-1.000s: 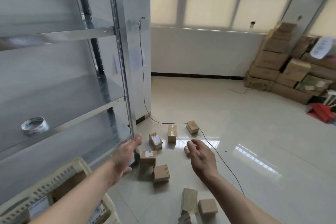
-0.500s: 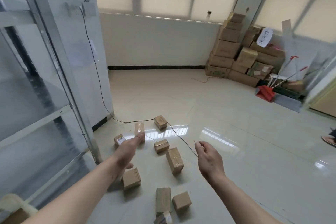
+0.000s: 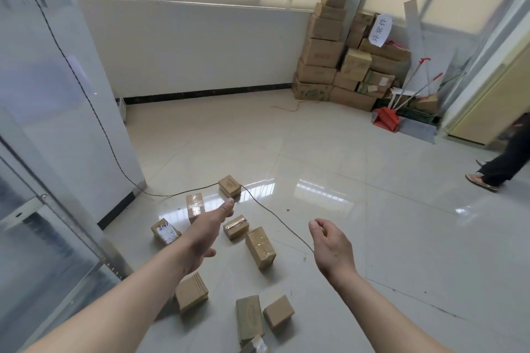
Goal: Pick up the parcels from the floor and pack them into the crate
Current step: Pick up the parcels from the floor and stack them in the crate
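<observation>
Parcels, small brown cardboard boxes sealed with clear tape (image 3: 260,247), lie scattered on the glossy tiled floor (image 3: 358,223), most just left of the thin dark cable (image 3: 275,216) crossing it. They look light and stiff; the tape may be slick, so taking one across its short sides seems safest. Left hand (image 3: 207,233) reaches out over them, fingers extended, gripping nothing. Right hand (image 3: 329,246) hovers right of the cable, loosely curled, empty. No crate is in view, and the nearest parcels are cut off at the bottom edge.

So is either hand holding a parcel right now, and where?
No. The left hand and right hand are both empty above the parcels on the floor.
</observation>
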Tool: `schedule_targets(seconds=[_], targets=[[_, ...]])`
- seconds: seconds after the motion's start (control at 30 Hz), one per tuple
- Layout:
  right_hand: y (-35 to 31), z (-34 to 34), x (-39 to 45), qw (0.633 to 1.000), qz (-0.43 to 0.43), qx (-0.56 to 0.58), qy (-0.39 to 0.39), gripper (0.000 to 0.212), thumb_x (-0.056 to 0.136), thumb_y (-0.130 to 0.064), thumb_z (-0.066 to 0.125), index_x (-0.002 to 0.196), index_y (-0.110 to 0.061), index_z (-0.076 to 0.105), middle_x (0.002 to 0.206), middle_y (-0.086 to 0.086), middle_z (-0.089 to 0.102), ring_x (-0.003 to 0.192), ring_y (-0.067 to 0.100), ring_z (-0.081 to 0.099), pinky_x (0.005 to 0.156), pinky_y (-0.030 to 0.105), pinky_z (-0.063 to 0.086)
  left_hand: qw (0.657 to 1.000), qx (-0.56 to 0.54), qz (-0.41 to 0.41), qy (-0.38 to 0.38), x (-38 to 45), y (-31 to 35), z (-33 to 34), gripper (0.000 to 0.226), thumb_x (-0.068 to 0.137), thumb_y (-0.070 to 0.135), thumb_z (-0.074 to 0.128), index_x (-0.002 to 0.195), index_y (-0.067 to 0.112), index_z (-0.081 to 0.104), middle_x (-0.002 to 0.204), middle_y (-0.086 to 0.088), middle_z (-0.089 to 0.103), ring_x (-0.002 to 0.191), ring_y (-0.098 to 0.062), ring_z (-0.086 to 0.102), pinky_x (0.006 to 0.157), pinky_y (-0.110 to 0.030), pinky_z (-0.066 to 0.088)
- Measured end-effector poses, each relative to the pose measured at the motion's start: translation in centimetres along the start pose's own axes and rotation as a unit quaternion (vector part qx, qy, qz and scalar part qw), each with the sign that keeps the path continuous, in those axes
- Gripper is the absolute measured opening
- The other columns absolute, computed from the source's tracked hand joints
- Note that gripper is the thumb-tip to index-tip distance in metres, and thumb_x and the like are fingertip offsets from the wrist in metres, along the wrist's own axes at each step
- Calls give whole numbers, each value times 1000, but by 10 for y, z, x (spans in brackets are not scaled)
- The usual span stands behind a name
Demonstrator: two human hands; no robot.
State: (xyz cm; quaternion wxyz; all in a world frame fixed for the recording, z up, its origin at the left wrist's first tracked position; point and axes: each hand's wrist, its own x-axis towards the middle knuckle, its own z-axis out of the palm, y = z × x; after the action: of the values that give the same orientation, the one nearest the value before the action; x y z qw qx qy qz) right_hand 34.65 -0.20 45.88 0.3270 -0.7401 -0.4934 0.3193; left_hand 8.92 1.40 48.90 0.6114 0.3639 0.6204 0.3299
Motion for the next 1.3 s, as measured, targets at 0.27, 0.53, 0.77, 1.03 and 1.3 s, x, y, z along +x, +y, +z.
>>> schedule_targets(seconds=[0.27,0.53,0.77,1.03,1.3], targets=[[8,7,73,1000,3,14,-21,21,103,-41,47,89,-27,56,73,-11,45,74,13,44,65,27,37,1000,12,-19,18,61,25,28,59,94,63,44,137,23,54,147,3,44,142,-23,32,100,-48,34],[36,1,188,997,12,15,-69,21,102,-45,46,97,-28,57,82,-10,47,83,16,46,71,31,37,997,27,-44,51,139,52,76,59,95,62,42,139,24,52,144,6,45,143,-21,30,103,-49,33],[71,-2,267,991,56,-5,-122,25,102,-43,46,100,-24,62,82,-10,56,87,20,52,75,33,41,991,34,-91,87,197,54,109,60,93,64,43,137,25,55,151,7,39,143,-22,30,99,-46,34],[132,48,315,981,137,-19,-134,33,102,-45,47,115,-21,67,102,3,69,100,24,61,92,38,49,982,79,-158,69,290,5,121,56,93,64,44,135,28,55,151,6,41,141,-22,34,97,-45,37],[252,173,353,961,225,-50,-154,38,102,-47,44,125,-24,63,118,-3,66,114,20,58,92,33,43,967,136,-216,12,447,-117,120,67,92,64,45,144,22,47,154,2,38,142,-24,33,98,-42,35]])
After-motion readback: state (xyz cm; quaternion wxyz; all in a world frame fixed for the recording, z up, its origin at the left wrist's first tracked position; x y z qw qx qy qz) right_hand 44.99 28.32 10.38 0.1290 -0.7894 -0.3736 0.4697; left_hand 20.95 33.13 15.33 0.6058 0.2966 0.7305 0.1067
